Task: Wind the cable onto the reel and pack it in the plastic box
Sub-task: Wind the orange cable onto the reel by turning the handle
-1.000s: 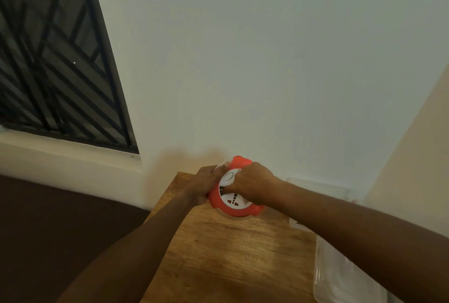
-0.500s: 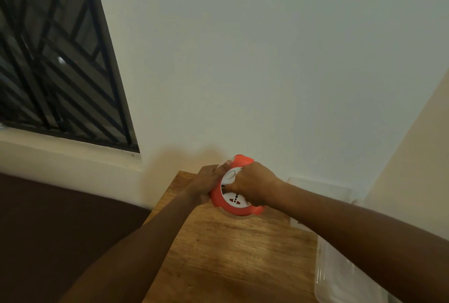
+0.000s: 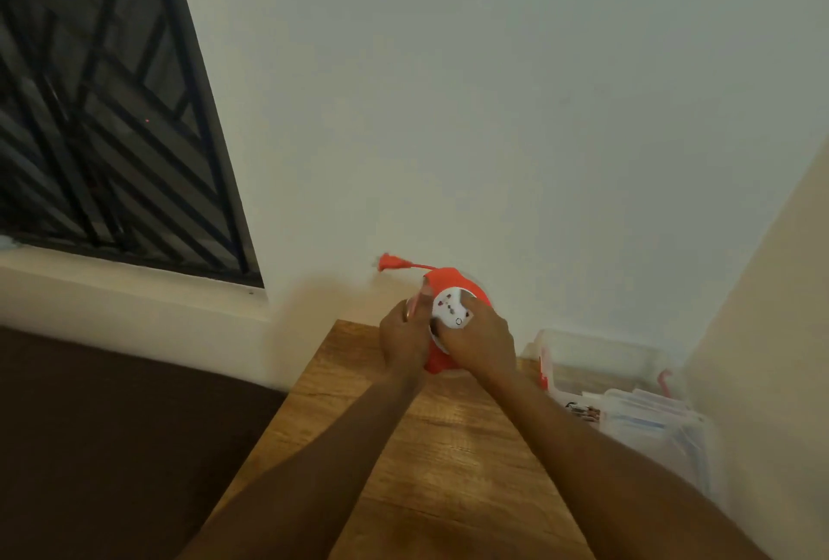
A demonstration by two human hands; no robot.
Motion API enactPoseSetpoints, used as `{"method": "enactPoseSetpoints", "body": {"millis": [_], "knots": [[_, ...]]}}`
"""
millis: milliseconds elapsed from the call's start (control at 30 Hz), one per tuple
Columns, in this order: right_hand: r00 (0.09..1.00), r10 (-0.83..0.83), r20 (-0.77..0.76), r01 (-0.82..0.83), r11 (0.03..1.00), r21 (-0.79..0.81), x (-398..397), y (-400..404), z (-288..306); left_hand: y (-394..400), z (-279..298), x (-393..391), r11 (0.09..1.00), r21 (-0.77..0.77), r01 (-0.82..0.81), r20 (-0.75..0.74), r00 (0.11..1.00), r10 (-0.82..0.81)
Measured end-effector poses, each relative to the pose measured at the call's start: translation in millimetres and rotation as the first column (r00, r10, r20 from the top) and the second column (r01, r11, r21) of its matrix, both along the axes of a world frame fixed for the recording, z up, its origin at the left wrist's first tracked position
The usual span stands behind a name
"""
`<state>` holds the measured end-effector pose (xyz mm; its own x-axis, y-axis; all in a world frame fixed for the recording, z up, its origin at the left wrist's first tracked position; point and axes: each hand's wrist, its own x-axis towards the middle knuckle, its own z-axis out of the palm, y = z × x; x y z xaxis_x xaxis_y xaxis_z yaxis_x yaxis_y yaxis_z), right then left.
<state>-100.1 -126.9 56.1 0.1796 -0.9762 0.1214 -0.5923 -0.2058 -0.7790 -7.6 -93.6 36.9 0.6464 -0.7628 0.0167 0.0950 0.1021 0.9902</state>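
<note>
The reel [image 3: 453, 317] sits mid-frame over the worktop's [image 3: 430, 461] far edge, between both hands. The plastic box [image 3: 628, 380] lies to the right. The window [image 3: 103, 102] fills the upper left.

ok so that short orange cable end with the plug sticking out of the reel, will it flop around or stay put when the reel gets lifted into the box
Probably floppy: the cable end juts sideways from the reel and the plug looks motion-blurred, so it likely swings. It is short, so it may not swing far. The left hand and right hand grip only the reel, leaving it free.

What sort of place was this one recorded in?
Probably a room in a home: a wooden table pushed against a plain painted wall, beside a window with a metal grille, with clear plastic storage boxes.
</note>
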Motion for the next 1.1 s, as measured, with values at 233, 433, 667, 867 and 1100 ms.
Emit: {"method": "enactPoseSetpoints", "body": {"millis": [233, 433, 667, 867, 1100], "knots": [[0.894, -0.271, 0.358, 0.108, 0.903, 0.416, 8, 2, -7, -2, -9, -5, 1.0, 0.007, -0.024, 0.083, 0.996, 0.024], [0.955, -0.117, 0.272, 0.026, 0.948, 0.318, 4, 2, -10, -4, -8, 3, 0.999, 0.003, 0.047, 0.043, 0.998, -0.047], [0.934, -0.022, -0.357, -0.096, 0.946, -0.309, -31, -25, 39, -2, -3, 26, 0.993, 0.04, 0.112, 0.045, 0.992, -0.114], [0.922, 0.353, -0.157, -0.371, 0.923, -0.104, -17, -46, 84, 8, 6, 36, 0.948, 0.049, 0.315, 0.099, 0.943, -0.318], [0.809, 0.567, -0.156, -0.571, 0.82, 0.022, -10, -44, 82, 26, 10, 44, 0.911, 0.081, 0.405, 0.064, 0.91, -0.411]]}}
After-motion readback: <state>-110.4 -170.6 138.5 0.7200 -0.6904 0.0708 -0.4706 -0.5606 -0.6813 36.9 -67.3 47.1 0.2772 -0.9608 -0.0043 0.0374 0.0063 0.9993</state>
